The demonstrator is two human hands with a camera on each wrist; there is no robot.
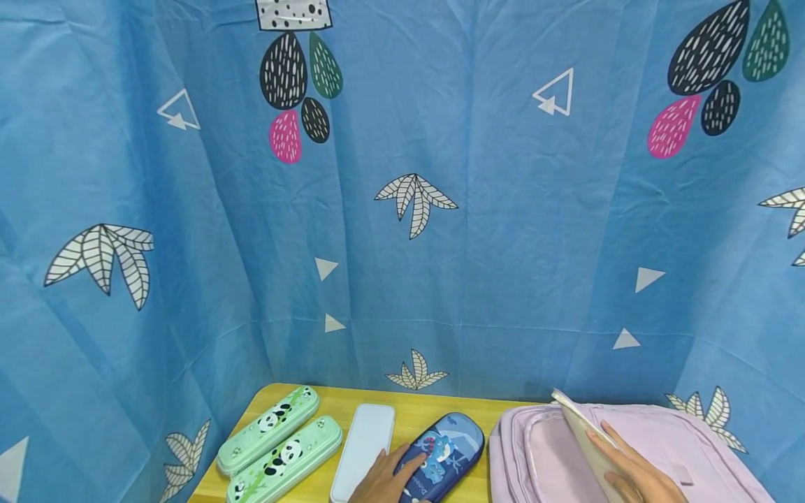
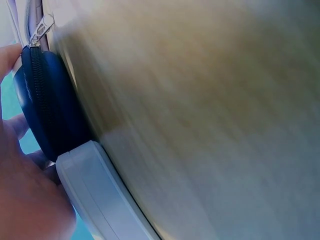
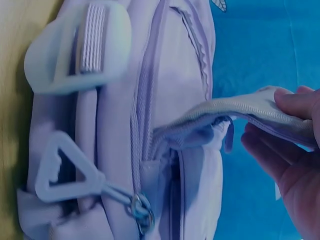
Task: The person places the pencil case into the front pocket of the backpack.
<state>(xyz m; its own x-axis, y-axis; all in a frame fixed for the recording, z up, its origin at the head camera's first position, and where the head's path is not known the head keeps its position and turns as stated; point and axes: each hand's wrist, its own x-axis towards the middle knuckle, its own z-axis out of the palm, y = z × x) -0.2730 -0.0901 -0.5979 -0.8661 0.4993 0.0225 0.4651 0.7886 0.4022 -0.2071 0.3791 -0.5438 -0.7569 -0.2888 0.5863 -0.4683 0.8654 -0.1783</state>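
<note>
The left hand point(image 1: 385, 480) lay with fingers across the navy dinosaur zip case point(image 1: 454, 447) on the yellow table point(image 1: 341, 403), though whether it gripped could not be told; a careless sideways pull might have knocked the white case point(image 1: 366, 440) just beside it. The right hand point(image 1: 644, 475) pinched the raised flap point(image 1: 588, 447) of the lilac backpack point(image 1: 673, 427), which could have dropped back had that pinch slackened.

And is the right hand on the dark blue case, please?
No, the right hand grips the lilac bag's flap; the left hand touches the dark blue case.
</note>
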